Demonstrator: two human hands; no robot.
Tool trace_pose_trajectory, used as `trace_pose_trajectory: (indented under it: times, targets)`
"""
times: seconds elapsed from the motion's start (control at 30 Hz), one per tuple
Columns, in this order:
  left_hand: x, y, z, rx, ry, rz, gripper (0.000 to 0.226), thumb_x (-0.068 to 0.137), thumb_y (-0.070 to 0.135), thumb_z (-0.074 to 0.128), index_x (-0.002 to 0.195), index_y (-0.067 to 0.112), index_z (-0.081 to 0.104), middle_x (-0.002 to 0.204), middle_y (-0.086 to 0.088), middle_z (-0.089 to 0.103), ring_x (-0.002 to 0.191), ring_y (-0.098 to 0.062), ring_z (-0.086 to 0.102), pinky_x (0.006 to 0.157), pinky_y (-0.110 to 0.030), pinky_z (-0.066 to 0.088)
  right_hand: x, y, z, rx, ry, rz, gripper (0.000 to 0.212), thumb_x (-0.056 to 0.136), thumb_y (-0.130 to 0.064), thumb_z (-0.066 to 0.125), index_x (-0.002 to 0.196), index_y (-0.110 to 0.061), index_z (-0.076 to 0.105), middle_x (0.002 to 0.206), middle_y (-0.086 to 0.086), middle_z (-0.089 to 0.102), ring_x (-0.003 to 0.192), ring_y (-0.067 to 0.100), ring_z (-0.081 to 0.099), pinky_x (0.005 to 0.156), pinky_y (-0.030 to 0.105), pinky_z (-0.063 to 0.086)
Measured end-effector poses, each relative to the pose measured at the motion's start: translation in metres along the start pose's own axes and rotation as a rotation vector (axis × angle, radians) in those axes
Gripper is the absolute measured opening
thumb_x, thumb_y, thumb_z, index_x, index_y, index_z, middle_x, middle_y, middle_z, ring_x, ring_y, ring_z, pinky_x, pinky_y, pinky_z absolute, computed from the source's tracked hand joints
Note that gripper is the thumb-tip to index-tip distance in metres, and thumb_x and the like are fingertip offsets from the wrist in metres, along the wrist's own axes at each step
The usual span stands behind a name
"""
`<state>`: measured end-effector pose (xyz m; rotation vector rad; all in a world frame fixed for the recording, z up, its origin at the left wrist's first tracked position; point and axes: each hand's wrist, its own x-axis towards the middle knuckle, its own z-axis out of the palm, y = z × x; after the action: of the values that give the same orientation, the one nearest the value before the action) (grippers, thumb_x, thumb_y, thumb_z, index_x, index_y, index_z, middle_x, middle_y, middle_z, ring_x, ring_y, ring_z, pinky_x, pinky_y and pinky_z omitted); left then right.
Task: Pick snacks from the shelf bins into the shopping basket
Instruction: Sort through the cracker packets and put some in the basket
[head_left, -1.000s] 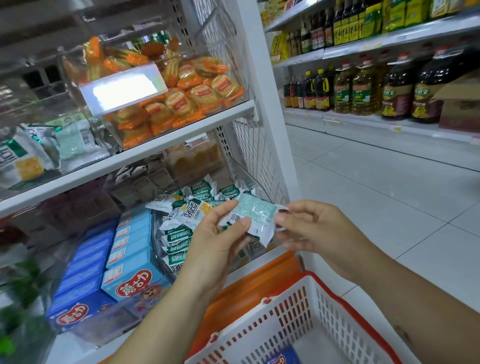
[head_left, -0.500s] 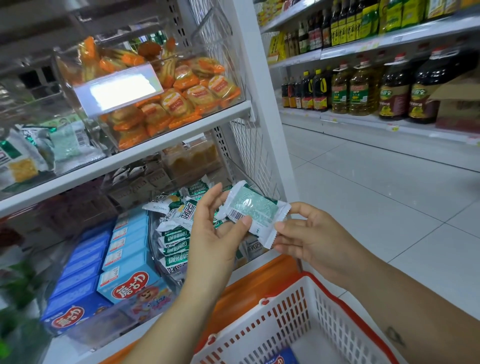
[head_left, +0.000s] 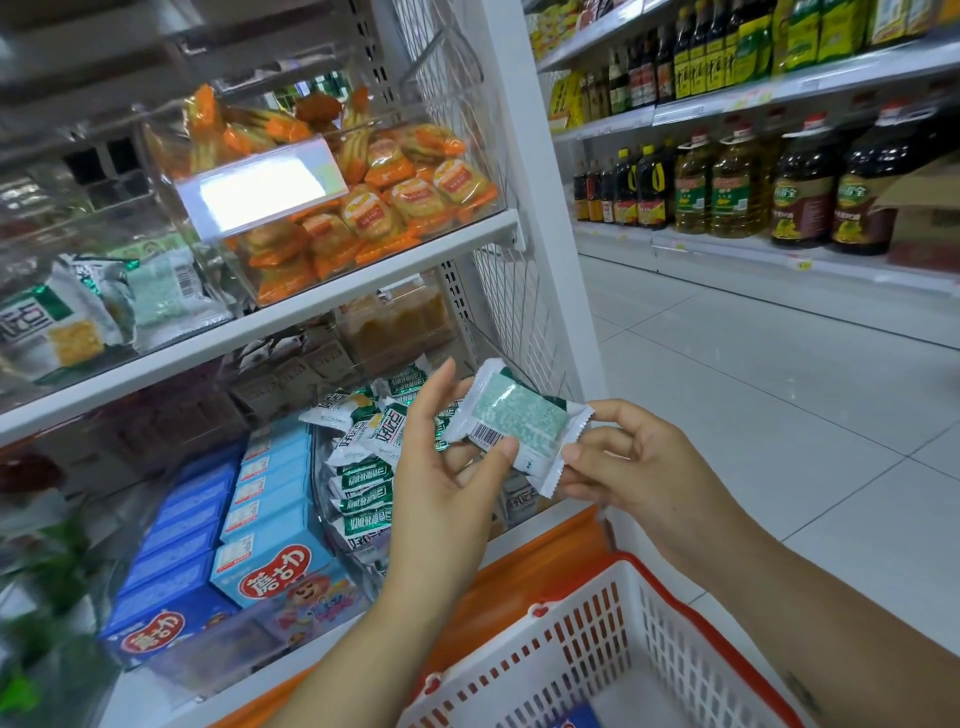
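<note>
A white and green snack packet (head_left: 519, 422) is held up in front of the lower shelf, its barcode side facing me. My left hand (head_left: 447, 478) pinches its left end with the thumb on the barcode. My right hand (head_left: 631, 467) pinches its lower right edge. Behind my left hand, a clear bin (head_left: 363, 467) holds several packets of the same green and white kind. The white shopping basket (head_left: 597, 649) with a red rim hangs below my hands, and a blue item lies at its bottom.
Blue snack boxes (head_left: 260, 519) fill the bin to the left. An upper bin holds orange wrapped snacks (head_left: 384, 208). A white shelf post (head_left: 550, 260) stands just behind the packet. Oil bottles (head_left: 727, 192) line the aisle shelf on the right, past the tiled floor.
Both hands have lifted the packet a little and turned it flatter towards me. The right hand's fingers have slid to the packet's lower right edge.
</note>
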<state>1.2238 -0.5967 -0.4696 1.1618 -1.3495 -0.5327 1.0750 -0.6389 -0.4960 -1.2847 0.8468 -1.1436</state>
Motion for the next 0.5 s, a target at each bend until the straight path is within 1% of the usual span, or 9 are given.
trace_pose_trajectory:
  times: [0.1,0.17,0.27,0.33,0.37,0.4,0.43,0.47,0.5]
  targets:
    - [0.002,0.0,-0.001,0.009,-0.019,-0.059,0.054,0.089,0.002,0.061,0.122,0.041,0.044,0.096,0.035,0.064,0.053,-0.016,0.051,0.053,-0.031,0.047,0.0,-0.001,-0.001,-0.026,0.02,-0.028,0.024,0.086,-0.012,0.066,0.104,-0.027,0.061,0.092,-0.001,0.074,0.08,0.015,0.072,0.076,0.033,0.058]
    - [0.002,0.0,0.0,-0.016,-0.046,-0.131,0.043,0.091,0.003,0.058,0.118,0.035,0.047,0.083,0.035,0.066,0.056,-0.011,0.062,0.057,-0.022,0.053,0.001,-0.002,-0.002,-0.02,0.034,-0.021,0.021,0.085,-0.01,0.067,0.099,-0.024,0.063,0.088,0.0,0.074,0.077,0.014,0.072,0.076,0.034,0.058]
    - [0.003,-0.006,-0.001,-0.102,-0.089,-0.242,0.035,0.091,0.004,0.056,0.121,0.024,0.053,0.081,0.024,0.071,0.069,-0.004,0.069,0.065,-0.018,0.055,0.002,-0.002,-0.002,-0.022,0.046,-0.006,0.016,0.085,-0.009,0.067,0.093,-0.021,0.063,0.087,0.001,0.074,0.074,0.015,0.072,0.076,0.035,0.058]
    - [0.002,-0.011,-0.007,-0.044,-0.136,-0.24,0.037,0.088,0.017,0.062,0.121,0.031,0.056,0.089,0.014,0.074,0.079,-0.002,0.068,0.075,-0.018,0.054,0.003,-0.001,0.0,0.005,0.062,0.018,0.015,0.085,-0.009,0.067,0.093,-0.021,0.063,0.091,0.002,0.074,0.076,0.014,0.072,0.075,0.033,0.059]
    - [0.002,-0.015,-0.011,0.056,-0.176,-0.202,0.041,0.082,0.029,0.066,0.12,0.039,0.056,0.103,0.014,0.07,0.09,0.005,0.063,0.082,-0.013,0.049,0.004,-0.001,0.002,0.031,0.074,0.036,0.015,0.086,-0.008,0.066,0.094,-0.02,0.064,0.093,0.003,0.074,0.079,0.014,0.072,0.075,0.033,0.059]
    - [0.002,-0.017,-0.015,0.199,-0.228,-0.152,0.047,0.075,0.041,0.067,0.119,0.047,0.053,0.123,0.023,0.057,0.102,0.019,0.052,0.088,-0.003,0.04,0.005,0.0,0.003,0.06,0.08,0.052,0.015,0.086,-0.007,0.065,0.095,-0.019,0.064,0.096,0.003,0.073,0.082,0.014,0.072,0.076,0.033,0.059]
    - [0.001,-0.019,-0.018,0.355,-0.281,-0.093,0.053,0.07,0.05,0.065,0.12,0.053,0.049,0.136,0.031,0.038,0.114,0.027,0.035,0.091,0.004,0.03,0.005,0.0,0.005,0.085,0.08,0.064,0.015,0.087,-0.005,0.064,0.096,-0.018,0.064,0.097,0.004,0.073,0.085,0.014,0.072,0.076,0.032,0.059]
    - [0.001,-0.021,-0.021,0.484,-0.324,-0.024,0.056,0.07,0.053,0.064,0.121,0.056,0.044,0.142,0.034,0.025,0.123,0.029,0.021,0.093,0.007,0.02,0.006,0.001,0.007,0.099,0.075,0.073,0.016,0.088,-0.004,0.062,0.096,-0.018,0.063,0.097,0.004,0.073,0.086,0.015,0.072,0.076,0.031,0.059]
    - [0.001,-0.023,-0.024,0.569,-0.356,0.038,0.057,0.073,0.05,0.066,0.123,0.057,0.04,0.145,0.035,0.018,0.127,0.026,0.013,0.095,0.008,0.013,0.007,0.001,0.009,0.102,0.066,0.081,0.016,0.089,-0.003,0.061,0.095,-0.018,0.063,0.098,0.004,0.073,0.086,0.014,0.072,0.076,0.03,0.059]
